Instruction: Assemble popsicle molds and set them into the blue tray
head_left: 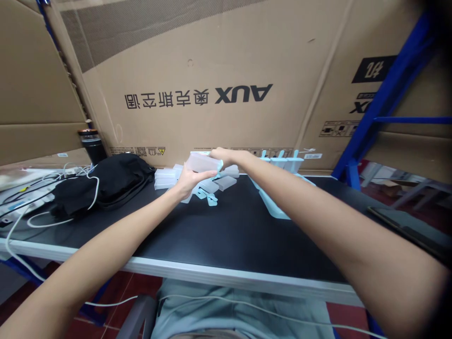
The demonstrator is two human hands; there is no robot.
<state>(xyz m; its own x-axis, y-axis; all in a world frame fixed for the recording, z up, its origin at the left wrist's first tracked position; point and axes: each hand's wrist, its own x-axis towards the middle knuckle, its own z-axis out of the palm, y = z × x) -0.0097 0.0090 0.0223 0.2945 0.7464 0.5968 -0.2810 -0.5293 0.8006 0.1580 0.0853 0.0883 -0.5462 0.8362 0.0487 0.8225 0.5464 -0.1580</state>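
At the table's far left edge: white cables lie tangled, with a dark flask upright behind them.
Bag: a black bag slumps just right of the cables, near the table's back edge.
Left hand: the left hand cups a clear tray from below, grip closed on it.
Tray: held above the table, near the middle of the back edge, tilted slightly.
Moulds: small clear moulds and pale blue pieces lie beneath and beside the tray.
Right hand: the right hand rests on the tray's top, fingers curled over its far edge, grasping it.
Rack: a pale blue rack stands right of the hands, against the box.
Phone: a dark phone lies near the right edge.
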